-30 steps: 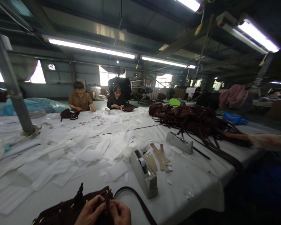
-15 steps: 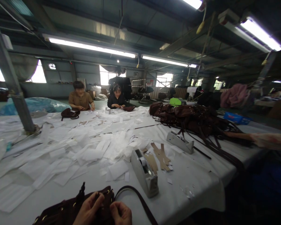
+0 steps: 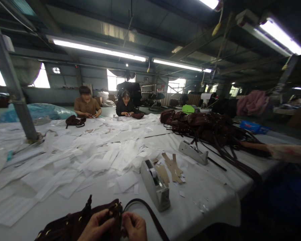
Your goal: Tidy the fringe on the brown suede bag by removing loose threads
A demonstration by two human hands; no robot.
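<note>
A dark brown handbag (image 3: pixel 62 226) with brass-coloured eyelets lies at the near edge of the table, cut off by the bottom of the view. My left hand (image 3: pixel 96 225) has thumb and fingers pinched on the bag near its right end. Just beyond that end, my right hand (image 3: pixel 134 226) is closed in a pinch; whatever its fingertips hold is too dark and small to make out. A dark strap (image 3: pixel 150 211) curves from the bag's right end past my right hand. A dark tassel or cord end (image 3: pixel 88 204) sticks up from the bag's top edge.
Two tape dispensers stand ahead, one near (image 3: pixel 155 187) and one farther right (image 3: pixel 193 152), with brown card strips (image 3: pixel 173 167) between. White paper sheets (image 3: pixel 72 167) cover the left. Brown bags (image 3: pixel 200 125) are heaped right, touched by another person's arm (image 3: pixel 288 152). Two people sit opposite.
My right hand has shifted slightly right. My left hand's fingers have moved a little right along the bag. The bag itself has hardly moved.
</note>
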